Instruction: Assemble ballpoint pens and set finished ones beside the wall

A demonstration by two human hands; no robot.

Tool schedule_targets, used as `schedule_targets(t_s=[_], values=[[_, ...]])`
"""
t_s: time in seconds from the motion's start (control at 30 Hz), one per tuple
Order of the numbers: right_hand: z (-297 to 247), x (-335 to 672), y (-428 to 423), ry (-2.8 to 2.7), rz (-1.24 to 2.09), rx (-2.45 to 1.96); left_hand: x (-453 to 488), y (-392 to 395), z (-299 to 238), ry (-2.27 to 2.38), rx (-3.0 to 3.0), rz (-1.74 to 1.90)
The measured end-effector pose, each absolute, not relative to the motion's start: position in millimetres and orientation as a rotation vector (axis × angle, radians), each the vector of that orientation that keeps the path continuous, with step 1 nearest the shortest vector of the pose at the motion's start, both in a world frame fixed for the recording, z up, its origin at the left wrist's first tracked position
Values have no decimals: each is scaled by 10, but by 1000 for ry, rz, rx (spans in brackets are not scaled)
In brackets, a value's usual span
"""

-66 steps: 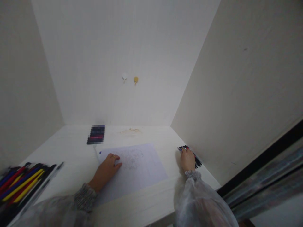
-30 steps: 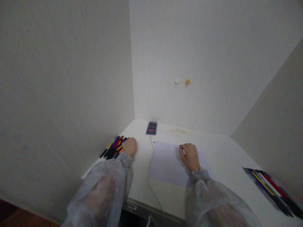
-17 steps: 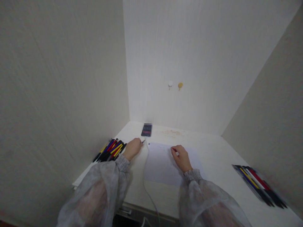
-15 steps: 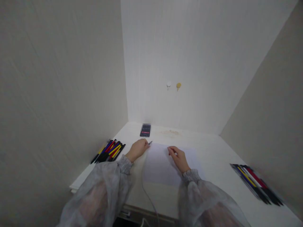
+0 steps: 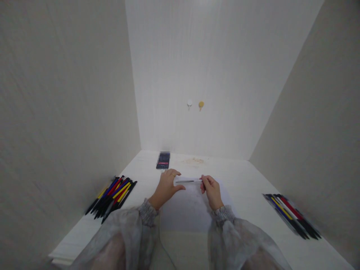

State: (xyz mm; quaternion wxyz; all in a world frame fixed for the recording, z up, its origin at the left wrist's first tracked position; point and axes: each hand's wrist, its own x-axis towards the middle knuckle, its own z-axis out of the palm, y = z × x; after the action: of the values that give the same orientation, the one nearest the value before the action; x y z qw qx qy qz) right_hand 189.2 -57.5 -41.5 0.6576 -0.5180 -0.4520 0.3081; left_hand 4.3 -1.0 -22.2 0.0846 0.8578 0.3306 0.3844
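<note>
Both my hands are over a white sheet of paper [image 5: 194,210] in the middle of the white desk [image 5: 247,180]. A thin pen [image 5: 189,181] lies level between them, just above the sheet. My right hand [image 5: 211,190] pinches the pen's right end. My left hand [image 5: 166,186] is at the pen's left end with its fingers curled loosely and the thumb out; whether it grips the pen I cannot make out. Both arms wear translucent sleeves with grey knit cuffs.
A pile of several coloured pens [image 5: 112,191] lies at the left by the wall. A second row of pens [image 5: 291,214] lies at the right. A dark blurred object [image 5: 163,160] sits at the back. Two small hooks [image 5: 195,104] are on the rear wall. A thin cable [image 5: 164,249] runs off the front edge.
My left hand left the left pen pile with a pen and brought it over the sheet. My right hand has taken the pen's other end. The view swung rightward to centre.
</note>
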Motion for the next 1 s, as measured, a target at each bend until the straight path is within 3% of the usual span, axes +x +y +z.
schedule_targets(t_s=[0.3, 0.73, 1.0], values=[[-473, 1936, -533, -874, 751, -1157, -46, 98, -438, 832, 2030, 1117], [-479, 1908, -538, -959, 820, -1181, 15, 120, -544, 971, 1804, 1068], [-456, 1885, -556, -1079, 685, -1269, 51, 158, -568, 935, 1685, 1104]])
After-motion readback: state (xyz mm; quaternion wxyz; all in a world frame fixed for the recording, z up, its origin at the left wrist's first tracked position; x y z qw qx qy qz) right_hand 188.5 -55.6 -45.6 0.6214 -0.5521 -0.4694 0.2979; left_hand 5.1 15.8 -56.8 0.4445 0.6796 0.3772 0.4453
